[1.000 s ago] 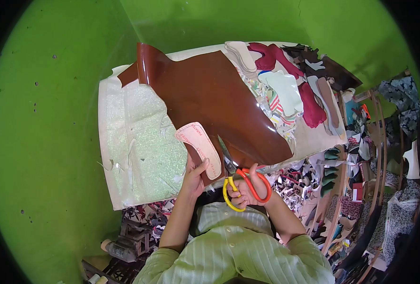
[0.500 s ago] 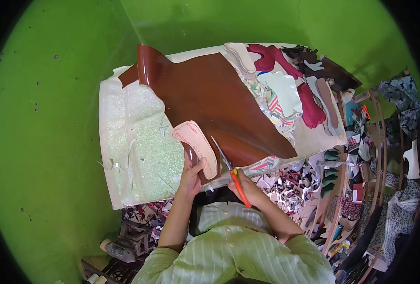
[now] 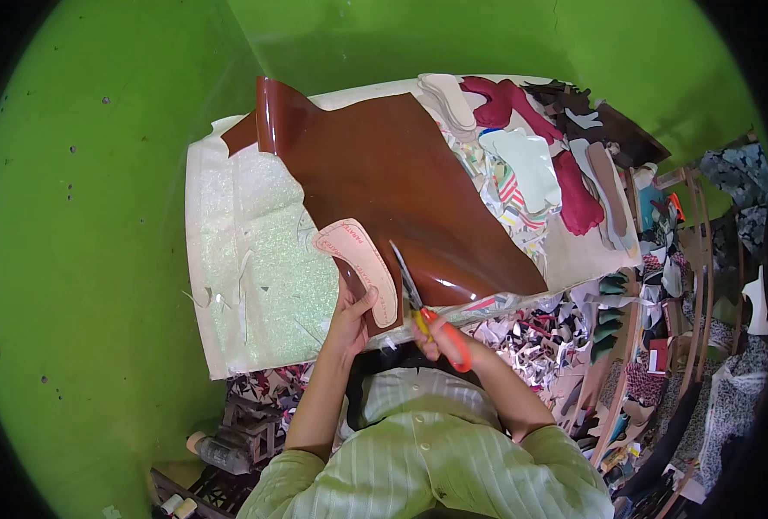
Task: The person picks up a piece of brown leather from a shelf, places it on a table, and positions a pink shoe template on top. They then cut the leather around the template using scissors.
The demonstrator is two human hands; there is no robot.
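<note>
A large sheet of glossy brown leather-like material (image 3: 384, 164) lies over the table, its far left corner curled up. On its near edge rests a curved pinkish pattern piece (image 3: 368, 264) with red lettering. My left hand (image 3: 352, 318) pinches this piece and the brown sheet together, thumb on top. In my right hand (image 3: 440, 336) are scissors (image 3: 408, 285) with orange and yellow handles. Their blades point away from me into the brown sheet, just right of the pattern piece. A slit in the sheet runs beside the blades.
Cut shapes in cream, maroon (image 3: 578, 195) and pale mint (image 3: 526, 169) lie at the table's right side. Thin offcuts are on the pale tabletop (image 3: 263, 233) at left. Many scraps (image 3: 522, 346) cover the floor, and a rack (image 3: 700, 285) with fabric stands at right. Green walls enclose the table.
The scissor handles have spread apart and my right hand has turned slightly. The blades remain at the sheet's slit. My left hand keeps its hold, and the whole view has shifted slightly.
</note>
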